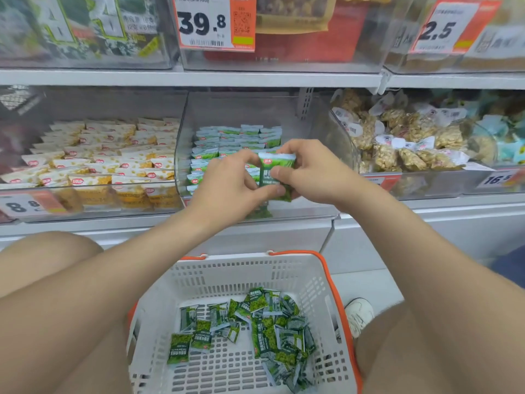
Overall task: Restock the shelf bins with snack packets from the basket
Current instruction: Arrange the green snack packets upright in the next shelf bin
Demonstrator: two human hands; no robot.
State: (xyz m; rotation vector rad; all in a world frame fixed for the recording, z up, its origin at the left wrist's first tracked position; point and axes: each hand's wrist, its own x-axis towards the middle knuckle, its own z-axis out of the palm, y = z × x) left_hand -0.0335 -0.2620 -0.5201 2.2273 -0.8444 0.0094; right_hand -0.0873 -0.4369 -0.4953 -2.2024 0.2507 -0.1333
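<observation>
**One green packet pinched at the middle bin**

Bare knees [48, 251] flank a white basket [227, 277] with an orange rim. In it lies a loose heap of green snack packets [267, 334], too tangled to count. Above stand three clear bins: yellow-and-white packets [108, 155] on the left, the middle bin [181, 132] with rowed green packets [235, 140], and puffed snacks [397, 137] on the right. Four price tags read 39.8 [203, 22], 2.5 [443, 27], 8.8 [22, 206] and 16.5 [494, 179]. Before the middle bin, the left grip [227, 183] and right grip [309, 174] together pinch one held packet [274, 173]. Its print is blurred.
</observation>
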